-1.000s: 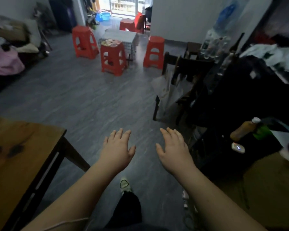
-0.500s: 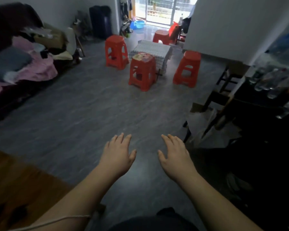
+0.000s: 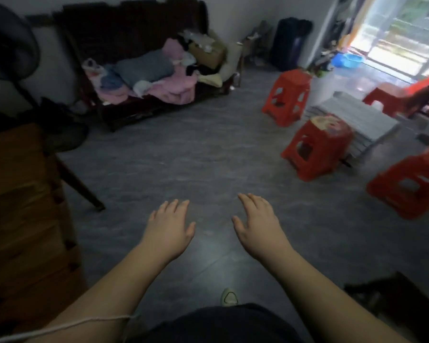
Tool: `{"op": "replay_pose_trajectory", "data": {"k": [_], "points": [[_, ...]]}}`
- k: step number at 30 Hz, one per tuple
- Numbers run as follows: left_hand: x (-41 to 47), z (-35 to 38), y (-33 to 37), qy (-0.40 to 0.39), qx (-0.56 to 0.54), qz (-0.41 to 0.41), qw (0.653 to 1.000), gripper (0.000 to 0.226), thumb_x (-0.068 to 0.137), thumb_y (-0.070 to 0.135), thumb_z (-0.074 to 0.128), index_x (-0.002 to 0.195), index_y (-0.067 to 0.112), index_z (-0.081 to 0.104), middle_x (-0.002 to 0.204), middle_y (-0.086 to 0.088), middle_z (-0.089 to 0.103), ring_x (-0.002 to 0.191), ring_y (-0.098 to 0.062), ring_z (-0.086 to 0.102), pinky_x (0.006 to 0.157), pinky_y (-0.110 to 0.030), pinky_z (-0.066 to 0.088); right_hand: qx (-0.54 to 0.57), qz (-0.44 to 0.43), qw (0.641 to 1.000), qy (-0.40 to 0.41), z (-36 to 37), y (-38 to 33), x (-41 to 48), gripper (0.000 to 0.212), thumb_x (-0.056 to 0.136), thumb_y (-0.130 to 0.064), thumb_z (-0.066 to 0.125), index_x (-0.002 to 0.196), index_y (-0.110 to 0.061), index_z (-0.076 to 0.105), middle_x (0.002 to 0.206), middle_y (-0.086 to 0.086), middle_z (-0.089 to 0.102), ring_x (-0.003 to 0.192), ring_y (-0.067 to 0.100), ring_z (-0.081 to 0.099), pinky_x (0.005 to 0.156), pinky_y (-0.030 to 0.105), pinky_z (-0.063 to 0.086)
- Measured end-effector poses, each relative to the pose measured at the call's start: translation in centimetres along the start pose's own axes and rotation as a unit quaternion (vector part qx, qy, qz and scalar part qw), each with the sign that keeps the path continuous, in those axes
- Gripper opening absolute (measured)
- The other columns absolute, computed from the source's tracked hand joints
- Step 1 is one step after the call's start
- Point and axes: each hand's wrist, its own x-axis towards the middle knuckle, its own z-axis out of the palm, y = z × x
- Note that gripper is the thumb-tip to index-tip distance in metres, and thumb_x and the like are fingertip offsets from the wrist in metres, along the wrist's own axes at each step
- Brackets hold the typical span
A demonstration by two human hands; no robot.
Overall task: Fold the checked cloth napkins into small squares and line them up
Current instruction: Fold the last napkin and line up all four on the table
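Both hands are stretched forward over the grey floor (image 3: 183, 157), palms down, and hold nothing. The left hand (image 3: 170, 226) is at about 7 o'clock from the middle of the view and the right hand (image 3: 256, 224) at about 5 o'clock. On each hand the fingers are straight and lie close side by side, and the thumbs stand out toward each other. A thin white cord (image 3: 72, 324) crosses the left forearm.

The floor is smooth, with a faint stone-like pattern. At 9 o'clock stands a brown wooden table (image 3: 22, 206) with a flat top and slanted dark legs. At 11 o'clock a dark wooden sofa (image 3: 134, 33) carries a soft heap of pink and grey-blue clothes (image 3: 154, 78).

At 2 to 3 o'clock, among red plastic stools (image 3: 317, 149) with square cut-outs, lies a flat grey-white cloth with fine lines (image 3: 357, 120). It is blurred, so I cannot tell if this is the checked napkins. It is well apart from both hands.
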Motion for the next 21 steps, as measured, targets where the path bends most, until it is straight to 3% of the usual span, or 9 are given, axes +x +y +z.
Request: {"op": "replay_pose_trajectory", "data": {"k": [8,15,21], "points": [[3.5,-3.3,-6.6,0.051,-0.060,-0.214,0.974,0.068,0.097,0.052,0.047,0.156,0.024,0.028,0.162,-0.006,0.031,0.149,-0.027,0.027,0.121,-0.041,0.025,-0.035,-0.194,0.975,-0.099,0.7,-8.3,15.1,0.062,0.100,-0.044,0.046,0.156,-0.023,0.027,0.160,0.002,0.028,0.149,0.024,0.018,0.122,0.040,0.021],[3.2,-5.2,-17.3,0.108,-0.131,-0.392,0.904,0.067,0.098,0.052,0.045,0.156,0.026,0.025,0.162,-0.003,0.030,0.150,-0.025,0.025,0.122,-0.045,0.024,-0.060,-0.374,0.910,-0.168,6.3,-22.5,21.8,0.061,0.100,-0.042,0.047,0.155,-0.021,0.028,0.159,0.003,0.031,0.149,0.025,0.020,0.121,0.040,0.023],[2.0,-6.8,-27.4,0.148,-0.186,-0.485,0.842,0.065,0.099,0.051,0.044,0.156,0.028,0.023,0.164,-0.002,0.026,0.151,-0.023,0.021,0.123,-0.047,0.022,-0.093,-0.476,0.848,-0.214,13.2,-35.6,25.3,0.061,0.098,-0.045,0.047,0.153,-0.023,0.030,0.156,0.001,0.035,0.147,0.025,0.025,0.118,0.044,0.030]]}}
